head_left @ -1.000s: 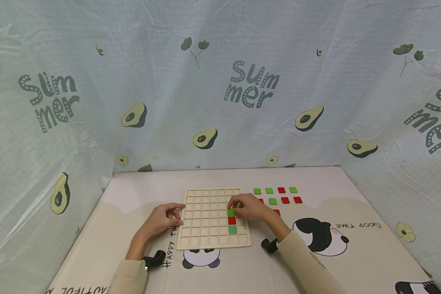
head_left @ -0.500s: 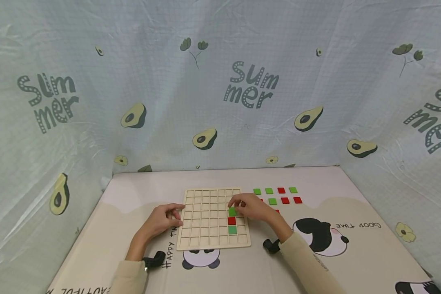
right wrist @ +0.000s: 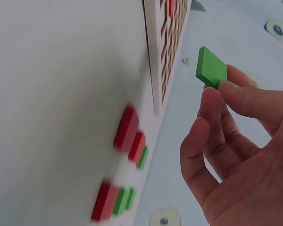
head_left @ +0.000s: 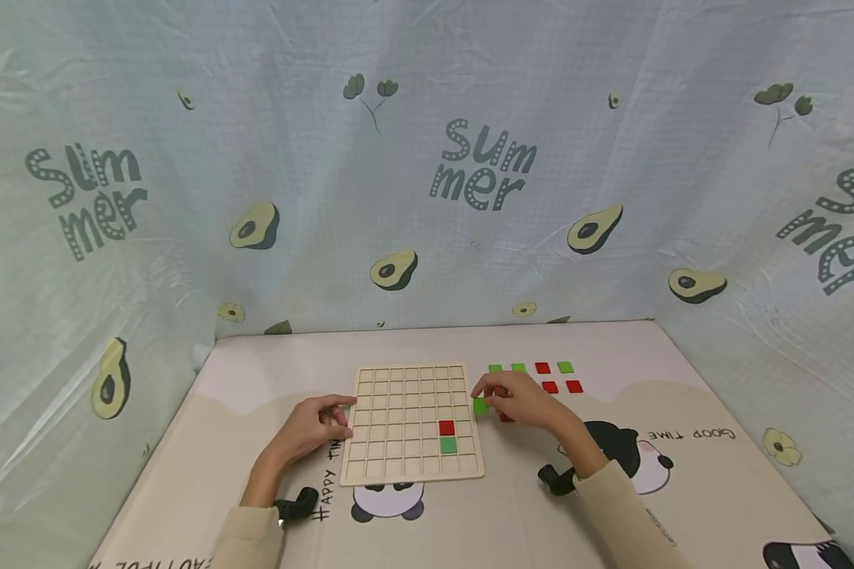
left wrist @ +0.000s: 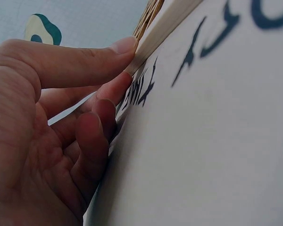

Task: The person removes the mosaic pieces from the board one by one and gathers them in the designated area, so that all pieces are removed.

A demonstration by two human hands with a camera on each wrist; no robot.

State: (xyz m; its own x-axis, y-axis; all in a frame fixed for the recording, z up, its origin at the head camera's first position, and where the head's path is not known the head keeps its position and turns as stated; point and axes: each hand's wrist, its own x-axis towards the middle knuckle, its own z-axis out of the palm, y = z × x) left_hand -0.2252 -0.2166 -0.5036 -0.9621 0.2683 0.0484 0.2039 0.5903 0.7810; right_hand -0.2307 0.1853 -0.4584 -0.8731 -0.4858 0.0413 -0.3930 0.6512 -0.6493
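A wooden grid board (head_left: pixel 396 412) lies on the table. A red tile (head_left: pixel 446 427) and a bluish-green tile (head_left: pixel 447 445) sit in neighbouring cells near its right side. My left hand (head_left: pixel 311 420) rests its thumb and forefinger, spread apart, against the board's left edge; in the left wrist view the thumb touches that edge and the other fingers curve loosely. Just right of the board, my right hand (head_left: pixel 523 399) holds a bright green tile (right wrist: pixel 212 68) pinched between thumb and fingers, raised off the table in the right wrist view.
Loose red and green tiles lie in rows right of the board, such as a red tile (head_left: pixel 575 386) and a green tile (head_left: pixel 565 367); my right hand covers part of them. A printed curtain (head_left: pixel 398 197) encloses the table's back and sides.
My right hand has lifted the green tile from above the board's right part, over the red tile, and moved right, past the board's edge. The left hand keeps its place.
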